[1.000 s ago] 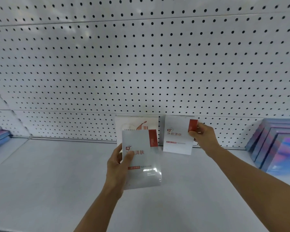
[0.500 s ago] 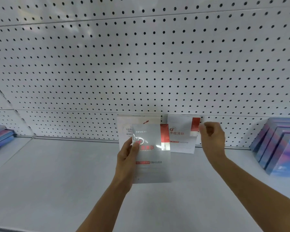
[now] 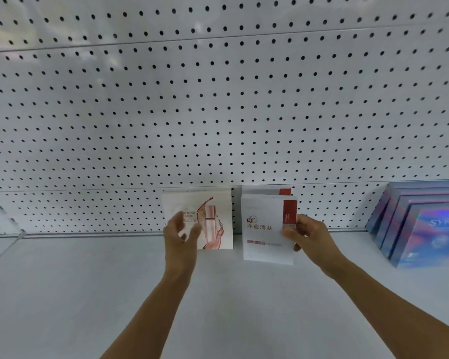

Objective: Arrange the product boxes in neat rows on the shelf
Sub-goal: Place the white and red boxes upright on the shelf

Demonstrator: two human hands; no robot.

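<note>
You are standing at the white shelf (image 3: 114, 294), facing its perforated back panel (image 3: 218, 112), with the arranging only partly done as far as the head view shows. Three boxes are already up against the panel near the middle: a cream box with a rose bottle print (image 3: 213, 218) on the left, and to its right two matching white boxes with red corner tabs, one behind the other. The rear white box (image 3: 265, 190) is showing only as a top strip above the front white box (image 3: 263, 229). A stack of blue iridescent boxes (image 3: 420, 221) is leaning at the far right of the shelf, well apart from the middle group. Much of the shelf to the left is carrying nothing, so the rows are judged to be at an early stage, with more boxes probably to come.

Your right hand (image 3: 309, 239) is grasping the front white box at its right edge, thumb on the printed face just below the red tab, fingers behind. The box is standing upright, its base on or just above the shelf; which cannot be told. Your left hand (image 3: 180, 237) is holding nothing, its fingers loosely spread in front of the cream box's left half, blurred, and contact with it cannot be confirmed.
</note>
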